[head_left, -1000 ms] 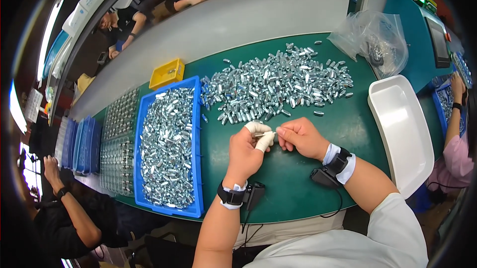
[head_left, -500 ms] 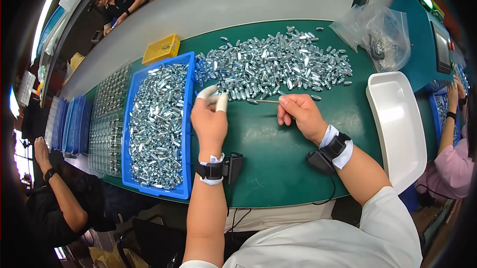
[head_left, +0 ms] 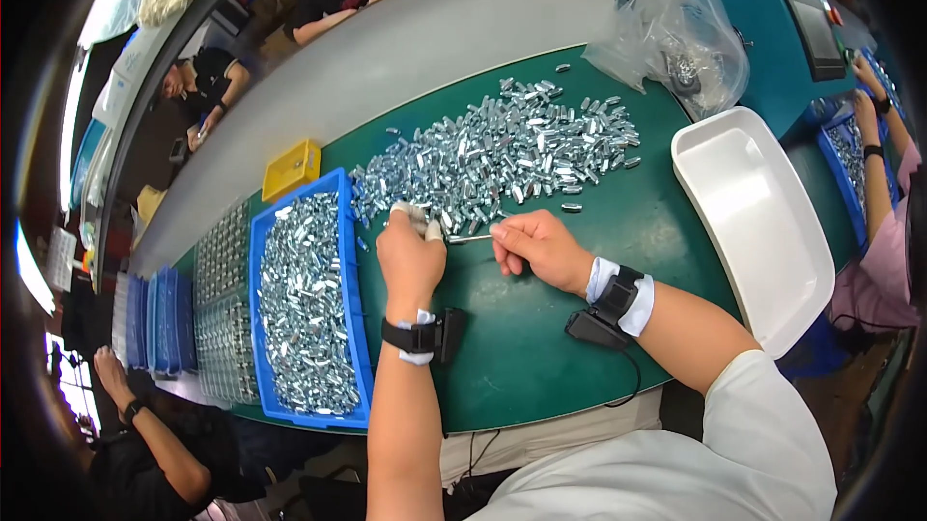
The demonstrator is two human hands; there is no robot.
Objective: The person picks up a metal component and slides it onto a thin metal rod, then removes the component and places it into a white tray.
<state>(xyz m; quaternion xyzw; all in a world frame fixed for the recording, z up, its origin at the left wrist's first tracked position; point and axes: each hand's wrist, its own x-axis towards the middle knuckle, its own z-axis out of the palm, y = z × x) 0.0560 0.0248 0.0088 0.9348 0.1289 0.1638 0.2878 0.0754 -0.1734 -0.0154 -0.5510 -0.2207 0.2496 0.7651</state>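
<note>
My right hand [head_left: 543, 249] pinches a thin metal rod [head_left: 473, 239] between thumb and fingers. The rod points left, its tip close to the thumb of my left hand [head_left: 410, 249]. White finger covers sit on the left thumb and at least one finger. Those fingers are bent at the near edge of a heap of small shiny metal cylinders [head_left: 512, 149]; what they hold, if anything, is hidden. Left of my left forearm stands a blue tray [head_left: 359, 328] filled with similar metal pieces [head_left: 304, 309].
A white tray [head_left: 758, 231] stands at the right, below a clear plastic bag [head_left: 710, 57]. At the far left are a small yellow bin [head_left: 293, 169], clear gridded trays [head_left: 224, 347] and blue containers [head_left: 171, 323]. Other people work across the partition and on both sides.
My left hand's fingers, blurred and raised before, now rest bent at the heap's edge. The right hand has brought the rod closer to the left thumb. The view has turned somewhat.
</note>
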